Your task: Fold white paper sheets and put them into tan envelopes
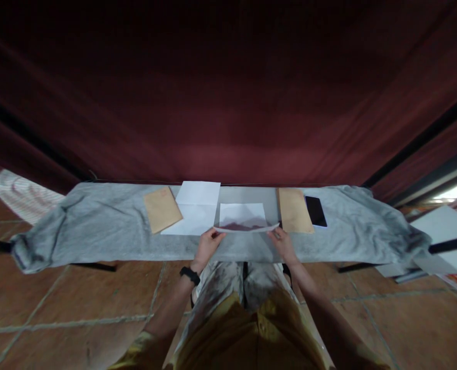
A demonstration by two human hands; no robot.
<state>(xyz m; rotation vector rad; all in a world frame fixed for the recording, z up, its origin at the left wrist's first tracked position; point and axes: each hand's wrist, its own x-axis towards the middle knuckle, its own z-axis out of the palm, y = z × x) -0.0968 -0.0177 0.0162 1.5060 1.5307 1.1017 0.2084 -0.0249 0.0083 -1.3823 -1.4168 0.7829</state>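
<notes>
Both hands grip a sheet of white paper (247, 230) by its near corners, over the middle of the cloth-covered table. It is seen almost edge-on and sags between the hands, with a dark reddish patch along its upper side. My left hand (208, 243) pinches the left corner and wears a black wristband. Fingers of my right hand (283, 243) are closed on the right corner. Just beyond lies flat white paper (242, 209); whether it joins the held sheet, I cannot tell. A creased white sheet (197, 205) lies to the left.
A brown envelope (162, 209) overlaps the creased sheet at left. Another brown envelope (295, 209) lies right of my hands, beside a dark-screened device (316, 211). Grey cloth (105, 226) covers the narrow table, and a dark red curtain (228, 128) hangs behind it.
</notes>
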